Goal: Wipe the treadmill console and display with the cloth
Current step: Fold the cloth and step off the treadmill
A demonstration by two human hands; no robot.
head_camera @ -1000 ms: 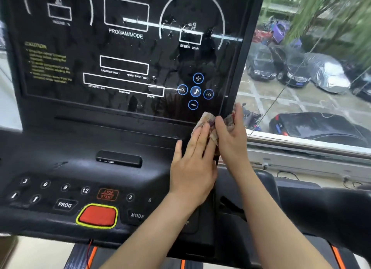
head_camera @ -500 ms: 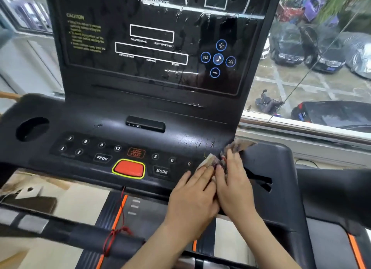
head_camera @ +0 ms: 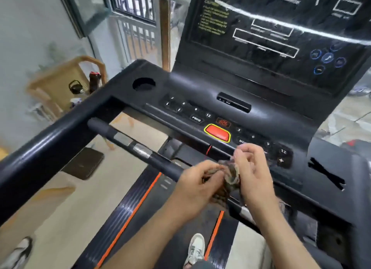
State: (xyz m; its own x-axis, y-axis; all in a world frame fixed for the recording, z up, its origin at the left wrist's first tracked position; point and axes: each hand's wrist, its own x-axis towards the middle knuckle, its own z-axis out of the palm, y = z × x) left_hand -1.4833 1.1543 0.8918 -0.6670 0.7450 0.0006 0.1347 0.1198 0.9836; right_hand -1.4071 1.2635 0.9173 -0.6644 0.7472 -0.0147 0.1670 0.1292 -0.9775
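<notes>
I see both hands bunched on the cloth [head_camera: 228,177]. My left hand [head_camera: 195,181] grips its near side with curled fingers, and my right hand [head_camera: 254,168] pinches the upper part. The cloth is a crumpled wad between them, above the grey crossbar [head_camera: 136,148] and just in front of the console's [head_camera: 200,90] front edge. I cannot tell whether it touches either one.

My right fingers overlap the keys just right of the red button [head_camera: 217,132]. The display [head_camera: 281,29] stands tilted behind the console, well apart from the cloth, its right part cut off by the frame. To the left the console runs out to the cup holder [head_camera: 144,84] and a thick side rail [head_camera: 50,148]. Below the crossbar there is a gap down to the belt [head_camera: 128,208], where one shoe [head_camera: 195,246] stands.
</notes>
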